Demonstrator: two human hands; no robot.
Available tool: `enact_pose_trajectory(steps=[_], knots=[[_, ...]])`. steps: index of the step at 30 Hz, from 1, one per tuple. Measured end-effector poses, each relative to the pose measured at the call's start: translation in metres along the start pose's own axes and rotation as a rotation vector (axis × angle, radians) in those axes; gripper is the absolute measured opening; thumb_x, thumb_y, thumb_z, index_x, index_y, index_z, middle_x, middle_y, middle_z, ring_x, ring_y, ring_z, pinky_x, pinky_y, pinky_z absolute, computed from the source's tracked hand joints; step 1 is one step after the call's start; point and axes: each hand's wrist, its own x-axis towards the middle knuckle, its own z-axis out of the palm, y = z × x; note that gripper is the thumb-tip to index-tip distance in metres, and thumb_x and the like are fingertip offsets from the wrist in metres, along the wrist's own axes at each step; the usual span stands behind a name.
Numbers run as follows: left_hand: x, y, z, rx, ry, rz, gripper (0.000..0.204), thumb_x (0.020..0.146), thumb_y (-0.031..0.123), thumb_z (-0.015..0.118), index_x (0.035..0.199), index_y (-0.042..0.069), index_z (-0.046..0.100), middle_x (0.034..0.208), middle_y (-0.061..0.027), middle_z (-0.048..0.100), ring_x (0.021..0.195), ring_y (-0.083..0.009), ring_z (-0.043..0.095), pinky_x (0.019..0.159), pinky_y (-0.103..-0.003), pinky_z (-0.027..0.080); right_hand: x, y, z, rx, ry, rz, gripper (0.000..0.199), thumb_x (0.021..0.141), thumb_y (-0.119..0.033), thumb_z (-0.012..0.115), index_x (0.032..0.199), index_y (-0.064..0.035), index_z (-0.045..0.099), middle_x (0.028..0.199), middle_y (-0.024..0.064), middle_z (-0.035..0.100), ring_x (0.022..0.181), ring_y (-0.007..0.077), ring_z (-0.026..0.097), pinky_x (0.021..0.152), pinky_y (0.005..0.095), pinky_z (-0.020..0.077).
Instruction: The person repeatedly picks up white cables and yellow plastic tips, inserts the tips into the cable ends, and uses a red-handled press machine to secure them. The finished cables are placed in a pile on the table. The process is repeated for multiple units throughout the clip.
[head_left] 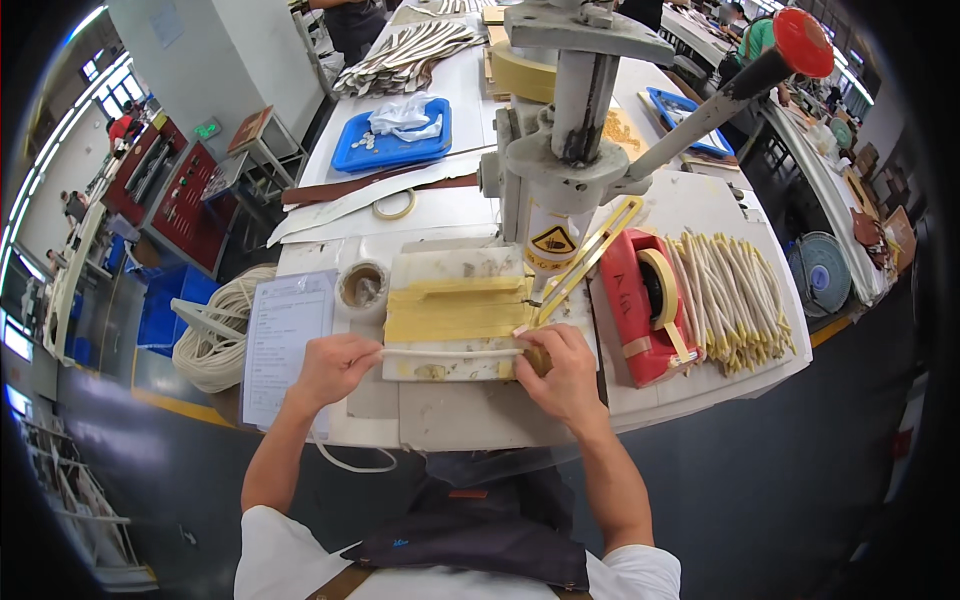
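Note:
A white cord (pixel 450 353) is stretched straight from side to side between my two hands. My left hand (pixel 333 370) pinches it at the left, and a loose cord tail (pixel 350 467) hangs below that hand past the table's front edge. At the other end, my right hand (pixel 563 378) has thumb and fingers closed on the cord. Beneath the cord lies a pale block (pixel 405 370), its middle covered by yellow tape (pixel 430 320) with a raised ridge. Over the block's right side stands a hand-lever press (pixel 560 170); its lever ends in a red knob (pixel 803 43).
Right of the press are a red tape dispenser (pixel 630 290) and a bundle of yellow-tipped cords (pixel 735 300). To the left are a tape roll (pixel 362 287), a printed sheet (pixel 285 340) and coiled cord (pixel 215 345). Behind stands a blue tray (pixel 345 150).

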Motion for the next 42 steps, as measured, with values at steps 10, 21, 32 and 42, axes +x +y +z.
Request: enact_pose_trajectory(steps=[10, 21, 32, 42], knots=[[0.002, 0.001, 0.001, 0.049, -0.013, 0.0, 0.009, 0.084, 0.01, 0.077, 0.092, 0.006, 0.076, 0.077, -0.0079, 0.069, 0.064, -0.0247, 0.065, 0.058, -0.034, 0.05, -0.004, 0.006, 0.001, 0.0, 0.029, -0.027, 0.021, 0.076, -0.008, 0.077, 0.096, -0.0069, 0.074, 0.094, 0.0099, 0.067, 0.091, 0.0312, 0.064, 0.08, 0.0407, 0.0528], [0.005, 0.004, 0.003, 0.009, -0.005, -0.048, 0.008, 0.082, 0.008, 0.078, 0.089, 0.005, 0.076, 0.077, -0.0094, 0.07, 0.062, -0.0242, 0.063, 0.057, -0.034, 0.049, -0.004, 0.006, 0.002, -0.024, 0.047, -0.019, 0.017, 0.076, -0.009, 0.078, 0.093, -0.007, 0.076, 0.092, 0.0096, 0.067, 0.09, 0.0295, 0.065, 0.079, 0.0394, 0.0534], [-0.018, 0.001, 0.007, -0.073, 0.135, -0.067, 0.005, 0.081, 0.004, 0.075, 0.085, 0.002, 0.074, 0.071, -0.0112, 0.066, 0.058, -0.0236, 0.061, 0.056, -0.035, 0.047, -0.024, -0.033, -0.09, 0.031, 0.167, -0.006, 0.029, 0.084, -0.01, 0.075, 0.113, -0.0034, 0.072, 0.106, 0.0144, 0.069, 0.087, 0.0294, 0.069, 0.073, 0.0345, 0.0564], [-0.042, 0.098, 0.028, -1.196, -0.041, -0.59, 0.01, 0.084, -0.001, 0.07, 0.088, -0.01, 0.073, 0.075, -0.0146, 0.071, 0.065, -0.0207, 0.068, 0.065, -0.033, 0.057, 0.038, -0.009, -0.214, -0.059, -0.313, 0.827, 0.03, 0.083, -0.026, 0.072, 0.085, 0.0032, 0.077, 0.064, 0.0087, 0.065, 0.053, 0.0145, 0.063, 0.048, 0.0285, 0.0478]])
